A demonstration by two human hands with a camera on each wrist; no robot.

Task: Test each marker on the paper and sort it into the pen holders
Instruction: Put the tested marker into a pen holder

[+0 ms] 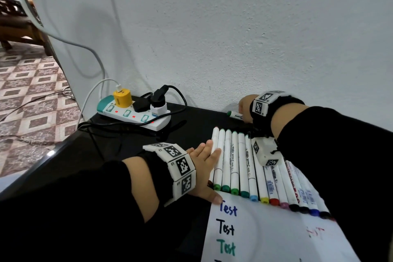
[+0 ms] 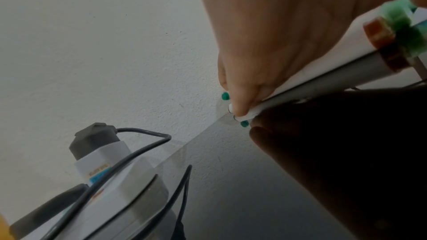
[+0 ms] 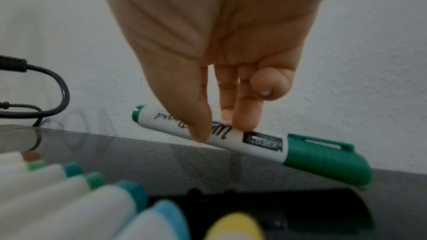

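Early in the job, by my read. Paper (image 1: 265,238) at the counter's (image 1: 106,155) front edge carries three "Test" lines (blue, black, green) plus a faint red scribble further right, so a few markers look to have been tried. No pen holders visible in any view, so I can't tell if anything has been sorted.

Row of markers (image 1: 244,161) lies side by side mid-counter, caps touching the paper's far edge. All capped, a dozen or more still to go.

Right hand (image 3: 215,61) is at the back edge against the wall, thumb and two fingers pinching the white barrel of a green whiteboard marker (image 3: 254,143). Cap still on; it looks tilted, cap end low near the counter.

Left hand (image 1: 205,155) lies flat, fingers straight, along the left end of the row, thumb on the paper's corner. Holding nothing.

Power strip (image 1: 131,112) with plugs sits at the back left corner.

Remaining: uncap, scribble, recap, drop in a holder, repeat for the row.
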